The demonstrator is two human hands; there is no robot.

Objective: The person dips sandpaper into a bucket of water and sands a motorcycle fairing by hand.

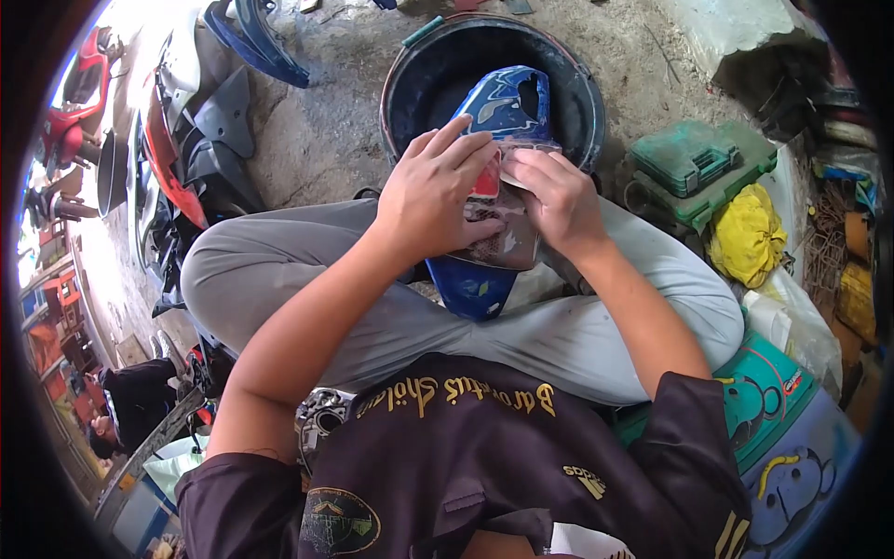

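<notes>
A blue motorcycle body panel point(473, 291) with white graphics lies across my lap, its far end over a black bucket point(589, 102). The panel's middle is a dull grey-brown, with a small red patch point(485, 182) showing between my hands. My left hand point(436, 186) rests on the panel from the left, fingers stretched and thumb apart. Against the panel's right side, my right hand point(553, 191) has its fingers curled together beside the red patch. What those fingers pinch is hidden, and I cannot tell whether the red patch is a separate piece.
To the right are a green tool case point(689, 163), a yellow bag point(750, 235) and a teal case point(768, 391). Several motorcycle panels point(223, 116) lie on the left, with another blue panel point(256, 42) farther up. Another person point(135, 405) is at the far left.
</notes>
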